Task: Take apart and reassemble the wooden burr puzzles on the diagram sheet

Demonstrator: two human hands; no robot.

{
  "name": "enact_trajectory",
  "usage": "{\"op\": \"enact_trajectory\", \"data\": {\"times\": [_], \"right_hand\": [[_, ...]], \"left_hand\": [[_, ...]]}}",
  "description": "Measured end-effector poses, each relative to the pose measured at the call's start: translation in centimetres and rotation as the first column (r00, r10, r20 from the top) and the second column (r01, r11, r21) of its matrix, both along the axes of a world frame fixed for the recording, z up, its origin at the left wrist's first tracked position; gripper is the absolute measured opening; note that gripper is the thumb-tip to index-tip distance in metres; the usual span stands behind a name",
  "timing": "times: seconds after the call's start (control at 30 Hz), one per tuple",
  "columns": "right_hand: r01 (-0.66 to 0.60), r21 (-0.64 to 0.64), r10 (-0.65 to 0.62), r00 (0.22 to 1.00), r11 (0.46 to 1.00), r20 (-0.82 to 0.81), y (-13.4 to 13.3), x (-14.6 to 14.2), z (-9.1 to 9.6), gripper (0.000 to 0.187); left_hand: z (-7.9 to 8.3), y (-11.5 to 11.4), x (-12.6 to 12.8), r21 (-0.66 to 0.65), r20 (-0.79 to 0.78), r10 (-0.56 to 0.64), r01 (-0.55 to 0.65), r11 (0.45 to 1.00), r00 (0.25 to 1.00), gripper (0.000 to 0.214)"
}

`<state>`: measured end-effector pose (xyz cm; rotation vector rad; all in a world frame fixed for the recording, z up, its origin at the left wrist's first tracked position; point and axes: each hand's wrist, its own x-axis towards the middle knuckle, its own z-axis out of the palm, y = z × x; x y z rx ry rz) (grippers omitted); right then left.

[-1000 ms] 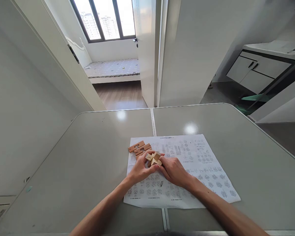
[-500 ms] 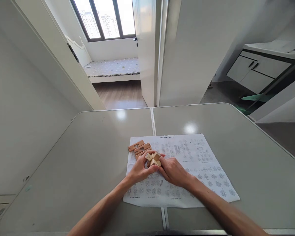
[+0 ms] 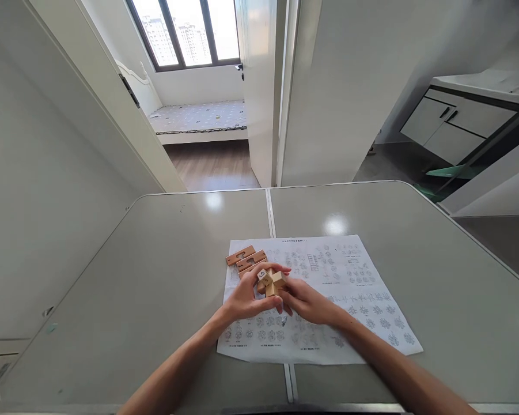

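Observation:
Both my hands meet over a printed instruction sheet (image 3: 354,288) on a grey table (image 3: 164,276). Between them is a small wooden puzzle assembly (image 3: 271,280) of crossed blocks, one end face marked with a dark number. My left hand (image 3: 244,300) grips it from the left with curled fingers. My right hand (image 3: 311,302) holds it from the right, palm turned partly up. Loose notched wooden pieces (image 3: 245,259) lie side by side on the sheet's far left corner, just beyond my left hand.
A seam (image 3: 268,213) runs down the table's middle. Beyond the table stand a white door (image 3: 259,86) and wall, with a bedroom and window at the back left. Cabinets (image 3: 453,124) are at the far right.
The puzzle assembly has been lifted slightly and turned between my hands. My right hand has rolled palm-up beneath it. The loose pieces have not moved.

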<state>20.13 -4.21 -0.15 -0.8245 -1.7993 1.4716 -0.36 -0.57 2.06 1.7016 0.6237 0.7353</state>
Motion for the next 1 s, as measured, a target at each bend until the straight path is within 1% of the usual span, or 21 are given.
{"op": "enact_trajectory", "data": {"times": [0.07, 0.13, 0.2, 0.33, 0.43, 0.5, 0.53, 0.57, 0.6, 0.63, 0.67, 0.7, 0.73, 0.77, 0.8, 0.83, 0.9, 0.93, 0.97, 1.0], "right_hand": [[0.062, 0.036, -0.062, 0.998, 0.997, -0.003, 0.1, 0.0, -0.1, 0.035], [0.154, 0.132, -0.157, 0.987, 0.979, 0.014, 0.1, -0.1, -0.3, 0.031], [0.214, 0.233, -0.228, 0.973, 0.949, 0.032, 0.1, -0.2, -0.6, 0.025], [0.297, 0.414, -0.358, 0.931, 0.86, 0.075, -0.2, -0.5, -1.5, 0.017], [0.355, 0.542, -0.475, 0.875, 0.762, 0.094, -0.5, -0.9, -2.1, 0.016], [0.385, 0.602, -0.539, 0.838, 0.7, 0.091, -0.6, -1.1, -2.4, 0.017], [0.396, 0.606, -0.55, 0.831, 0.69, 0.085, -0.6, -1.2, -2.4, 0.019], [0.399, 0.584, -0.539, 0.839, 0.707, 0.079, -0.5, -1.1, -2.3, 0.02], [0.392, 0.536, -0.504, 0.861, 0.748, 0.074, -0.4, -1.0, -2.1, 0.022], [0.364, 0.459, -0.441, 0.895, 0.81, 0.068, -0.3, -0.7, -1.9, 0.024], [0.296, 0.35, -0.338, 0.939, 0.889, 0.066, -0.1, -0.5, -1.5, 0.026], [0.213, 0.234, -0.229, 0.973, 0.949, 0.044, 0.1, -0.1, -1.1, 0.027], [0.12, 0.122, -0.122, 0.992, 0.985, 0.011, 0.2, 0.2, -0.8, 0.029], [0.003, 0.012, -0.002, 1.0, 1.0, -0.016, 0.4, 0.6, -0.4, 0.03], [-0.108, -0.064, 0.105, 0.993, 0.992, -0.051, 0.6, 0.9, 0.0, 0.032], [-0.202, -0.112, 0.193, 0.978, 0.973, -0.085, 0.7, 1.2, 0.3, 0.035], [-0.358, -0.153, 0.337, 0.93, 0.921, -0.148, 1.0, 1.7, 0.7, 0.042], [-0.4, -0.168, 0.375, 0.913, 0.901, -0.162, 1.0, 1.9, 0.8, 0.044], [-0.409, -0.178, 0.384, 0.91, 0.895, -0.159, 1.1, 2.0, 0.8, 0.044], [-0.389, -0.182, 0.368, 0.919, 0.903, -0.141, 1.1, 2.1, 0.9, 0.044]], "left_hand": [[0.3, -0.2, 0.1, 0.089, -0.068, 0.063, -0.057, 0.994, 0.996, 0.057], [0.5, -0.4, 0.3, 0.165, -0.097, 0.125, -0.108, 0.98, 0.987, 0.055], [0.6, -0.5, 0.4, 0.211, -0.099, 0.161, -0.138, 0.968, 0.982, 0.053], [0.4, -0.9, 0.8, 0.295, -0.11, 0.252, -0.211, 0.932, 0.961, 0.055], [0.1, -1.1, 1.2, 0.338, -0.099, 0.322, -0.272, 0.901, 0.942, 0.055], [-0.1, -1.2, 1.3, 0.35, -0.08, 0.356, -0.308, 0.885, 0.931, 0.055], [-0.1, -1.2, 1.3, 0.35, -0.073, 0.368, -0.322, 0.88, 0.927, 0.055], [-0.2, -1.2, 1.2, 0.344, -0.07, 0.371, -0.327, 0.88, 0.926, 0.055], [-0.1, -1.1, 1.1, 0.334, -0.072, 0.36, -0.317, 0.888, 0.93, 0.054], [-0.1, -1.0, 1.0, 0.318, -0.077, 0.332, -0.293, 0.902, 0.94, 0.054], [0.0, -0.9, 0.8, 0.298, -0.086, 0.286, -0.249, 0.922, 0.954, 0.055], [0.1, -0.8, 0.6, 0.277, -0.096, 0.232, -0.198, 0.94, 0.968, 0.056], [0.3, -0.6, 0.4, 0.256, -0.107, 0.177, -0.145, 0.956, 0.978, 0.058], [0.4, -0.5, 0.3, 0.238, -0.121, 0.132, -0.1, 0.966, 0.984, 0.06], [0.5, -0.5, 0.1, 0.221, -0.136, 0.091, -0.06, 0.973, 0.986, 0.061], [0.6, -0.4, 0.0, 0.203, -0.153, 0.053, -0.021, 0.979, 0.987, 0.062], [0.8, -0.5, -0.1, 0.169, -0.181, -0.015, 0.047, 0.984, 0.983, 0.063], [0.9, -0.5, -0.1, 0.157, -0.185, -0.039, 0.069, 0.985, 0.982, 0.063], [0.9, -0.6, -0.1, 0.152, -0.183, -0.05, 0.078, 0.985, 0.982, 0.062], [1.0, -0.6, -0.1, 0.154, -0.178, -0.047, 0.075, 0.985, 0.983, 0.062]]}}
